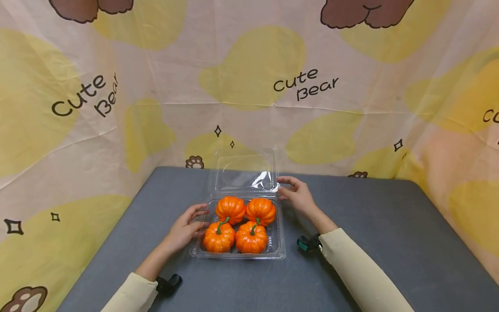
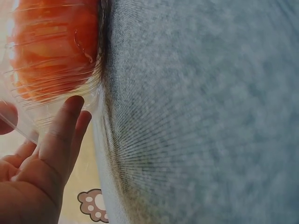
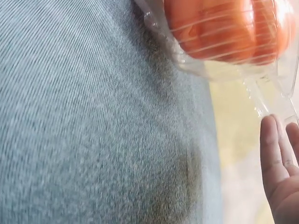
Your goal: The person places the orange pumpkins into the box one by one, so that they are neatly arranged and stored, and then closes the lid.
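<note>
Several small orange pumpkins [image 1: 251, 237] with green stems sit in two rows inside a clear plastic clamshell box [image 1: 238, 255]. Its hinged clear lid [image 1: 243, 173] stands raised at the back. My left hand [image 1: 187, 227] is at the box's left side. In the left wrist view, extended fingers [image 2: 60, 130] touch the ribbed clear wall below an orange pumpkin [image 2: 53, 46]. At the lid's lower right edge is my right hand [image 1: 298, 195], its fingertips right at the plastic. The right wrist view shows these fingers [image 3: 271, 144] straight beside the lid.
A grey table [image 1: 370, 234] lies under the box. Behind it hangs a pale cloth [image 1: 249, 121] with yellow patches and printed words. Dark straps [image 1: 169, 284] circle both wrists below cream sleeves [image 1: 362, 268].
</note>
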Motion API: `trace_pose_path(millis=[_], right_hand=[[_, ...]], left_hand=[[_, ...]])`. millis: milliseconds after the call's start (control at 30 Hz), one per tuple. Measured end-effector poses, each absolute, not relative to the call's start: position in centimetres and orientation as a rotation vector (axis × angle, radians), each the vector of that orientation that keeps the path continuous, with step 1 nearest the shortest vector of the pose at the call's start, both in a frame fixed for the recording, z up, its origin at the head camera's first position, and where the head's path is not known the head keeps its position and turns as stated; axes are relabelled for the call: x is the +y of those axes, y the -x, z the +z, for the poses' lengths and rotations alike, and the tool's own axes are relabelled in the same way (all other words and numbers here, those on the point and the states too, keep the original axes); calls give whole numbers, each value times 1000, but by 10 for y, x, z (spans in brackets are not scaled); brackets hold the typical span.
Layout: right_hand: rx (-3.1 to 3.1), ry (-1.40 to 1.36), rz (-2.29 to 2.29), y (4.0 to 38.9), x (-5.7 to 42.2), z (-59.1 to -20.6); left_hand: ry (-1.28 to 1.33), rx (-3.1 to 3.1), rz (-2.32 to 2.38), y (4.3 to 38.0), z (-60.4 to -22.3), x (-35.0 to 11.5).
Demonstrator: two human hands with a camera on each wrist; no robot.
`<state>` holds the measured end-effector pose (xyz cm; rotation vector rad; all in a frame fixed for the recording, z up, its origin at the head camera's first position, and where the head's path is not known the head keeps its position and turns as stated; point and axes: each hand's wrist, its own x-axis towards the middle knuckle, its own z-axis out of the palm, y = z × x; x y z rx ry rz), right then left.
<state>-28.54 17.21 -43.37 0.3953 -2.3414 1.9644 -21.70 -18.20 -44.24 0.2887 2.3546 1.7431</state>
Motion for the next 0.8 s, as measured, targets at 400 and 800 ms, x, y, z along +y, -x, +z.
trace_pose_path(millis=[400, 800], right_hand=[[-2315, -206, 1913, 291, 166, -436], [-2314, -233, 1805, 296, 166, -435]], left_hand=[[-293, 2339, 1757, 217, -442, -181], [-311, 2357, 1751, 218, -442, -180]])
